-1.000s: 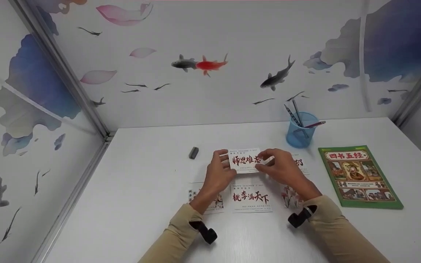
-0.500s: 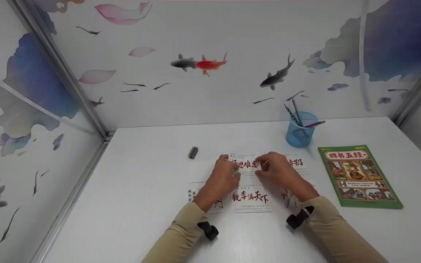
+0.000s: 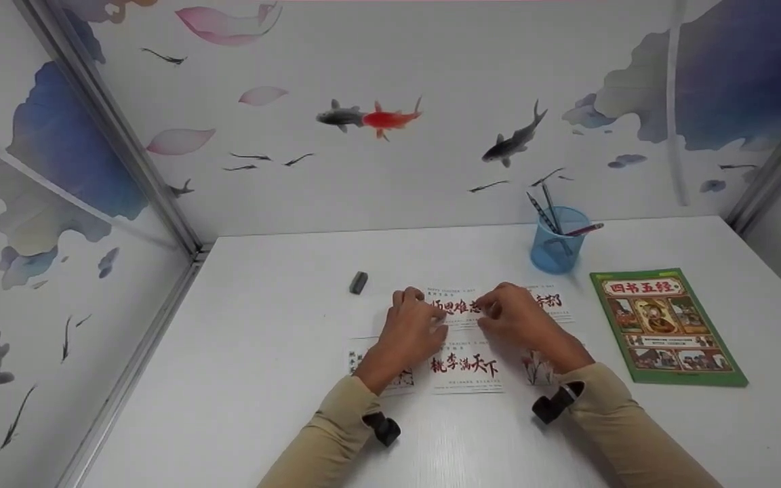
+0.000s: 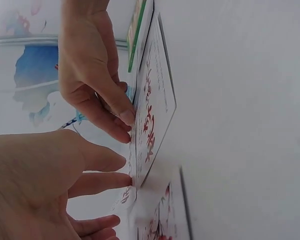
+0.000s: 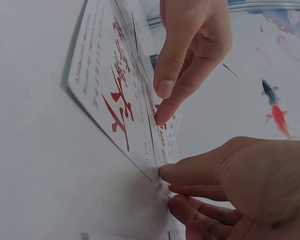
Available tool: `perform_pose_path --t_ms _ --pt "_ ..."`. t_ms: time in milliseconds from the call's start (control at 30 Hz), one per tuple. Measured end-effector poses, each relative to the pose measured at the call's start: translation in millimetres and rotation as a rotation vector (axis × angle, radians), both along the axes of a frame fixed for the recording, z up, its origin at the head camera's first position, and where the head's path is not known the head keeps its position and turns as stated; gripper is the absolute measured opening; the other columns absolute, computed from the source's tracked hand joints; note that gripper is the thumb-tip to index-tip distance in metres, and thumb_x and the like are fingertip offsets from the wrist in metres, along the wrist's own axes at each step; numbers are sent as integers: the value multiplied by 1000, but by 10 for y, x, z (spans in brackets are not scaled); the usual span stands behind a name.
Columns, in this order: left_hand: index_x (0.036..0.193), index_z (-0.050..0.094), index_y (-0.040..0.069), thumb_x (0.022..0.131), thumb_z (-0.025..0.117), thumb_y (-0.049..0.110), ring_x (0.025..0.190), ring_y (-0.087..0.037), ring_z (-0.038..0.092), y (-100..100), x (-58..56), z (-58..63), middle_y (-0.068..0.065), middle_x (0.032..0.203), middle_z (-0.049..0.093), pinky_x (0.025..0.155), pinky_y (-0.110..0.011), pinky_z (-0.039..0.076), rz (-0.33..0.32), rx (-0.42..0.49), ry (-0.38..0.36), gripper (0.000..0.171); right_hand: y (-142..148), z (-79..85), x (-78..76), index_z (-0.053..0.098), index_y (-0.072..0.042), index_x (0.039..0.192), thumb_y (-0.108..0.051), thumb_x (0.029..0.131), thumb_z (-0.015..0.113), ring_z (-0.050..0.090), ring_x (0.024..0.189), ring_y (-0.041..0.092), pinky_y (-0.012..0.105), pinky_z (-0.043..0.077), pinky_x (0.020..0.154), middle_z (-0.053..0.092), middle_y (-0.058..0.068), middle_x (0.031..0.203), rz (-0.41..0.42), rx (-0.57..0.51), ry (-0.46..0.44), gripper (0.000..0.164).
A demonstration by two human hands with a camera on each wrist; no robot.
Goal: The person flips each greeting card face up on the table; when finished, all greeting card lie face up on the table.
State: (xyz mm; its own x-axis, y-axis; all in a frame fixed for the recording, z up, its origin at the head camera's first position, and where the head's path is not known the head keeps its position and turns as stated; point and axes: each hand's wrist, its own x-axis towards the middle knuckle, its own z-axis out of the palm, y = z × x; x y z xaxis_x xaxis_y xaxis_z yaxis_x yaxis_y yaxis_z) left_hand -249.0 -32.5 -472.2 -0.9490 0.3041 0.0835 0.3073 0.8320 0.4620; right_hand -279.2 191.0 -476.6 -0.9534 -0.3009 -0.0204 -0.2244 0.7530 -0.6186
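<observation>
A white card with red Chinese writing (image 3: 455,308) lies at the back middle of a group of printed cards. My left hand (image 3: 409,327) is at its left side; in the right wrist view one fingertip (image 5: 161,116) touches it, with the thumb held off. At the opposite edge, my right hand (image 3: 523,322) pinches the card between thumb and finger. Directly in front lies another red-lettered card (image 3: 466,368). A flower-printed card (image 3: 537,366) is partly under the right forearm, and a picture card (image 3: 401,383) is partly behind the left wrist.
One more red-lettered card (image 3: 553,301) shows behind the right hand. A blue pen cup (image 3: 556,251) with several pencils stands at the back right, near a green-bordered book (image 3: 665,332). A dark eraser-like block (image 3: 358,282) lies at the back left of the white table (image 3: 228,379).
The card between my hands has come down from a raised position onto the table. My left hand has shifted right and its fingers have moved over the card's left side.
</observation>
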Motion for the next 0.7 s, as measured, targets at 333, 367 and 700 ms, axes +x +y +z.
perform_pose_path --t_ms 333,367,700 --pt "139 75 14 105 71 23 133 -31 52 -154 11 -7 -14 142 62 111 -48 49 -71 63 -22 35 -12 38 18 77 -1 129 -8 97 75 64 96 25 33 52 76 68 15 111 4 -15 -6 33" --pt "140 74 14 106 71 22 135 -31 52 -184 14 -18 -14 142 62 114 -47 49 -74 89 -13 35 -17 43 20 76 -1 131 -9 98 75 64 96 25 33 52 76 69 15 113 9 -19 -1 34" --pt "139 70 9 105 70 19 141 -34 53 -742 96 -17 -13 147 64 120 -53 47 37 210 52 35 -388 62 49 71 -3 137 -18 104 73 69 97 22 37 56 81 78 12 118 150 -108 93 37"
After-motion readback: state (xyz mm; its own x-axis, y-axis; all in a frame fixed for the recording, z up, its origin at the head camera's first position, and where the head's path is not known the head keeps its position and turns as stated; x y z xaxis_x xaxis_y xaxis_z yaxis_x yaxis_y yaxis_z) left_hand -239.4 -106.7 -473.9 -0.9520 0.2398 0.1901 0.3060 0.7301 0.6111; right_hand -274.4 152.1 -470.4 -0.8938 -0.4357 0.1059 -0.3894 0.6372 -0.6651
